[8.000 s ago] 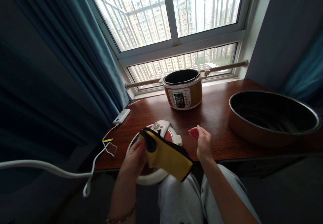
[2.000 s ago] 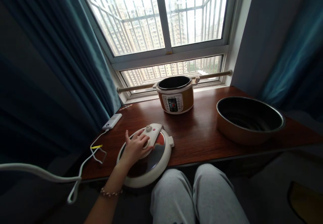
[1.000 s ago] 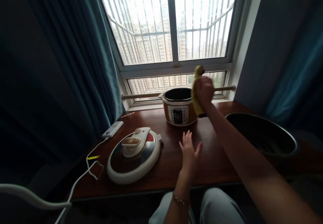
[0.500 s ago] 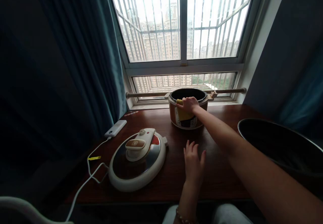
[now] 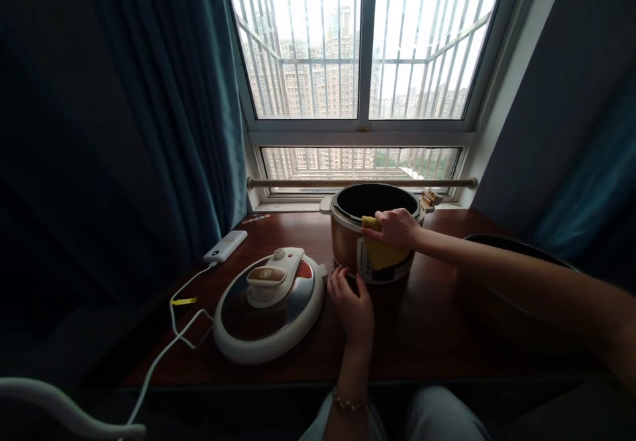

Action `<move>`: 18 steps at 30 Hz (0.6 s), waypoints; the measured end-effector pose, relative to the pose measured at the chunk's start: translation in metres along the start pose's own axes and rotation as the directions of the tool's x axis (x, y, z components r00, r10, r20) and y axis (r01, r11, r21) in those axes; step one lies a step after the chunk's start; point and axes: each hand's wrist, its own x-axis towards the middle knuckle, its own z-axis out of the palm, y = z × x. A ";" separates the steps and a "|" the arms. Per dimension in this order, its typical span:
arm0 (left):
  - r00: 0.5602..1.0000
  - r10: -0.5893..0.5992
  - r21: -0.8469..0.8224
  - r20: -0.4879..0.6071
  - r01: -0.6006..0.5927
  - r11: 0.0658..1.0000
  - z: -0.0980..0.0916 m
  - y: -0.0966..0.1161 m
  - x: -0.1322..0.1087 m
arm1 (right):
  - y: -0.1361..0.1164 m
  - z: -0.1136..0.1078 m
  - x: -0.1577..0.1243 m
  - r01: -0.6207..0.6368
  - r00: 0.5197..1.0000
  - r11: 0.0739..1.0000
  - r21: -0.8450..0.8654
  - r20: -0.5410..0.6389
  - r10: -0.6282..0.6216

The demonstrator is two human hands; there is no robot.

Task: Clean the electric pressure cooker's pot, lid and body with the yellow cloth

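Note:
An electric pressure cooker (image 5: 342, 249) without its lid stands on the table below the window, its dark inner rim facing up. My right hand (image 5: 400, 228) grips a yellow cloth (image 5: 385, 255) at the cooker's front rim, and the cloth hangs down over part of the control panel. Low in front of the cooker, my left hand (image 5: 352, 305) is open with fingers spread, its fingertips close to the base; whether they touch it I cannot tell. Left of that hand lies the round white-rimmed lid (image 5: 268, 305) with its brown-topped handle up.
A white power bank (image 5: 226, 247) with a white cable (image 5: 161, 361) lies at the table's left side. On the right, a large dark basin (image 5: 517, 245) is partly hidden behind my right forearm. A rail (image 5: 298, 183) crosses in front of the window; a blue curtain (image 5: 183, 97) hangs at left.
The cooker has come nearer to me, with my right hand and the cloth still at its rim. My left hand has moved left and forward, toward the cooker's base.

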 end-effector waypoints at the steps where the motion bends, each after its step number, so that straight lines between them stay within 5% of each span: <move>1: 1.000 0.002 -0.005 -0.018 -0.002 1.000 -0.002 0.000 0.001 | 0.000 -0.002 -0.007 0.001 1.000 1.000 -0.003 -0.006 -0.001; 12: 0.989 0.120 -0.165 -0.089 -0.133 0.977 -0.029 0.019 -0.008 | -0.007 -0.026 -0.053 0.004 0.999 0.999 0.044 -0.033 -0.002; 18: 0.964 0.227 -0.445 -0.137 -0.265 0.856 -0.072 0.068 -0.027 | -0.011 -0.022 -0.059 -0.099 0.982 0.989 0.114 -0.148 0.116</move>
